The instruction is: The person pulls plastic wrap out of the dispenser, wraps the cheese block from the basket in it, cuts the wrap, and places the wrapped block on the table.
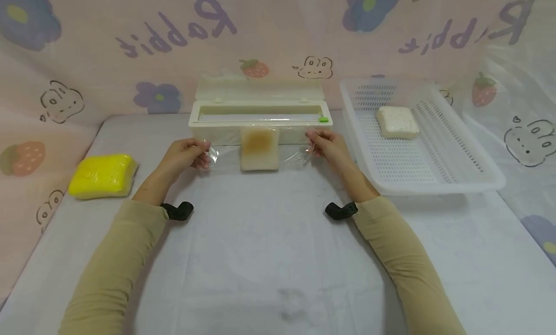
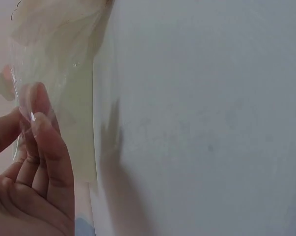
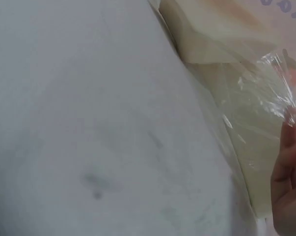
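A pale bread-like square block with a browned middle [image 1: 259, 149] is in front of the long white cling film dispenser [image 1: 260, 134]. Clear cling film [image 1: 292, 156] stretches across the block and out to both sides. My left hand [image 1: 184, 156] pinches the film's left end between thumb and fingers, and in the left wrist view the film [image 2: 64, 59] gathers at those fingertips. On the other side, my right hand [image 1: 330, 146] pinches the right end. Film creases [image 3: 270, 88] run from the block [image 3: 211, 44] to the right fingertips in the right wrist view.
The dispenser's lid [image 1: 260, 90] stands raised, with a green slider [image 1: 323, 119] at the right. A white perforated basket [image 1: 438, 186] on the right holds a speckled white block [image 1: 397, 122]. At the left lies a yellow wrapped block [image 1: 103, 175]. A printed curtain [image 1: 278, 40] hangs behind.
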The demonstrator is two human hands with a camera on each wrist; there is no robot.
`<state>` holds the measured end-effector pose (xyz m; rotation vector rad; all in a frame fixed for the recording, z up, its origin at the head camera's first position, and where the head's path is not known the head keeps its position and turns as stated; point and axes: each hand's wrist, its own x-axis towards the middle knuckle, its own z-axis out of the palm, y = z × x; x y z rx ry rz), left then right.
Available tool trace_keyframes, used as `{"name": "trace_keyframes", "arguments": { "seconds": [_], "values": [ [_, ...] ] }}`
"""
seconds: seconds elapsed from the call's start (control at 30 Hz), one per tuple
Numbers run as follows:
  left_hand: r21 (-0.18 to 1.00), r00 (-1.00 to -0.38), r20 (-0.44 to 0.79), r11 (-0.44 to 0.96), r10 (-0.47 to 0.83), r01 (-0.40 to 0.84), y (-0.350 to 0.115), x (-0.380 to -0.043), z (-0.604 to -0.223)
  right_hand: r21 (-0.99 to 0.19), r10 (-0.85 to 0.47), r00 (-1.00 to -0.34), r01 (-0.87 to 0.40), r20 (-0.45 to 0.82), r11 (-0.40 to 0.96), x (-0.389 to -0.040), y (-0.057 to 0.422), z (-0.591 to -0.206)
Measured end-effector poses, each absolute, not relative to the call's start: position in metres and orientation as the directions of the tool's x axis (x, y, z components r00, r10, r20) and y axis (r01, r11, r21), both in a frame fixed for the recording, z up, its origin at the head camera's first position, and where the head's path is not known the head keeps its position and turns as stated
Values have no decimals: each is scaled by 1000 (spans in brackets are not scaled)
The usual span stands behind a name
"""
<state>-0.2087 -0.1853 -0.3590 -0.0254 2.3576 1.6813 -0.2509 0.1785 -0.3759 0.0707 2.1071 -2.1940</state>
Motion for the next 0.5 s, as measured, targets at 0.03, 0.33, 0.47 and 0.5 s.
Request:
{"name": "trace_keyframes", "arguments": {
  "seconds": [0.03, 0.33, 0.47, 0.5],
  "values": [
    [928, -970, -209, 339, 123, -157, -185, -209, -360, -995, -27, -995, 98, -98, -18, -251, 179, -376],
    [918, -975, -205, 361, 86, -161, -186, -207, -360, -993, 46, -993, 103, -105, -52, -245, 190, -374],
    [919, -984, -170, 354, -47, -175, -185, -207, -357, -994, 130, -988, 76, -85, -75, -245, 192, -376],
    [915, -983, -160, 360, -89, -181, -183, -207, -357, -996, 159, -984, 70, -80, -63, -244, 192, -376]
  ]
}}
